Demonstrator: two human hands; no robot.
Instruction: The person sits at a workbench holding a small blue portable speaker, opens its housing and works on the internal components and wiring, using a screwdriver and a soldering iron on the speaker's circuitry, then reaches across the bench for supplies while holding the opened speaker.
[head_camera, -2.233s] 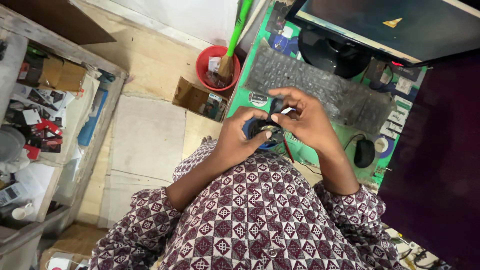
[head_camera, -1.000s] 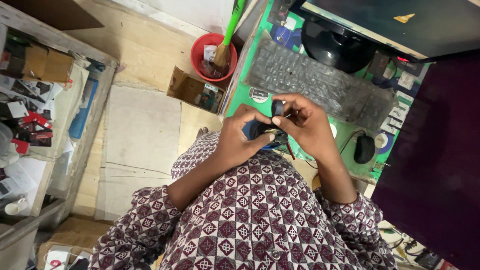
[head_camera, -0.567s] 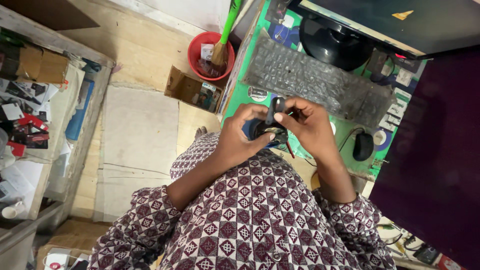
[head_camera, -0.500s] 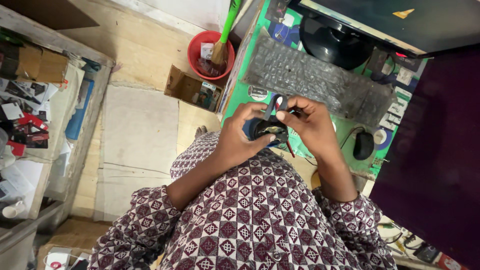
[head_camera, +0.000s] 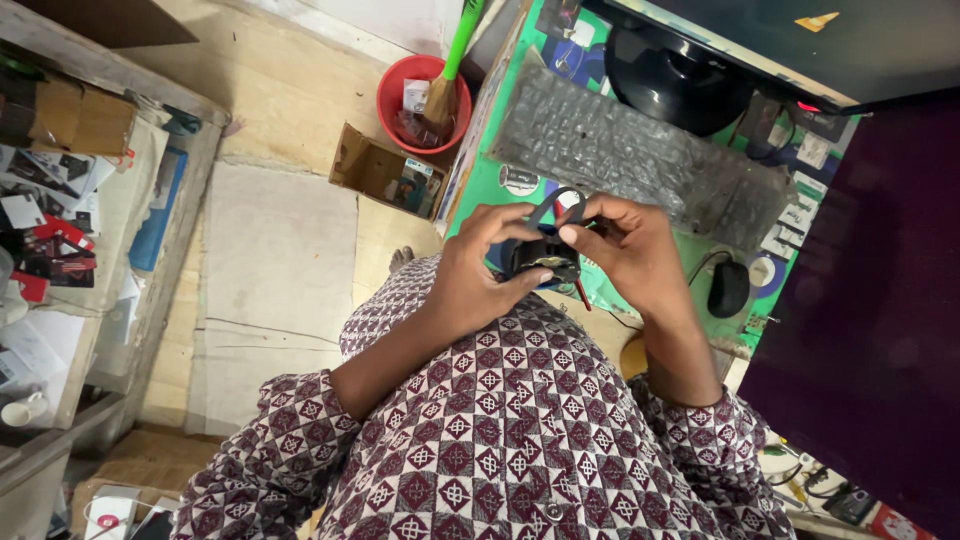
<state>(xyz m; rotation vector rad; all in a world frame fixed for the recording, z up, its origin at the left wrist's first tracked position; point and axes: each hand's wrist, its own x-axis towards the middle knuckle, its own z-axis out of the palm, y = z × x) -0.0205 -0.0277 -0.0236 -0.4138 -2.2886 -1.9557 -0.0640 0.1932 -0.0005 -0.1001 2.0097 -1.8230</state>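
The person wore a long-sleeved garment (head_camera: 500, 440) patterned in maroon and white diamond checks; its sleeves were pushed up, well back from the bare fingers (head_camera: 575, 235).

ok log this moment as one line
left hand: holds small black device | right hand: pinches its top | behind: keyboard, mouse

light: soft, even daylight | shadows: faint | focus: sharp | edges: slightly stretched

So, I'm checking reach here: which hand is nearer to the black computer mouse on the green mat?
The right hand. It sits just beside the mouse, toward the keyboard's near edge; the left hand is farther off, beyond the small black part both hands hold.
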